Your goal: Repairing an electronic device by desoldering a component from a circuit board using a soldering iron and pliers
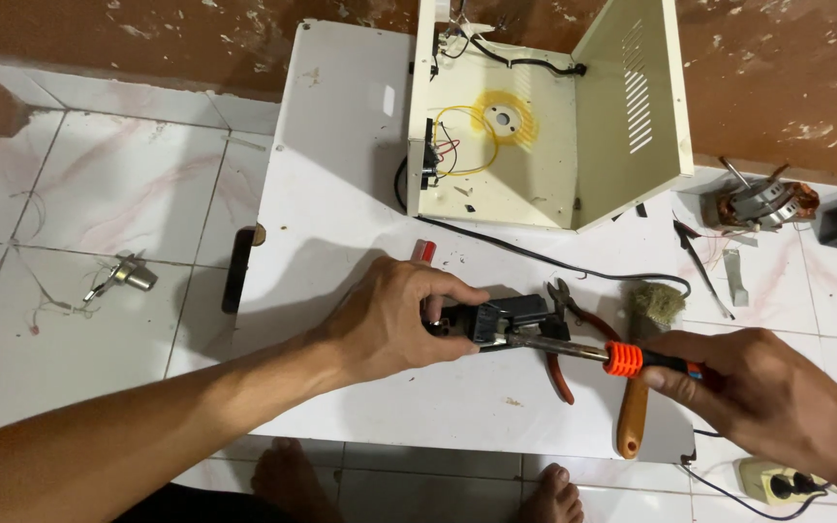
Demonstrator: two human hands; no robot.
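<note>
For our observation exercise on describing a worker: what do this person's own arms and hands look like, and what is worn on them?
Both forearms are bare, with no sleeves in view. The left hand and right hand wear no gloves, and no rings, watch or bracelets can be seen.

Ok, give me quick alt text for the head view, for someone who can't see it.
The left hand grips a small black part on a white board while the right hand sets a screwdriver against it. Pliers and a brush lie alongside, with an open cream metal casing behind.
</note>
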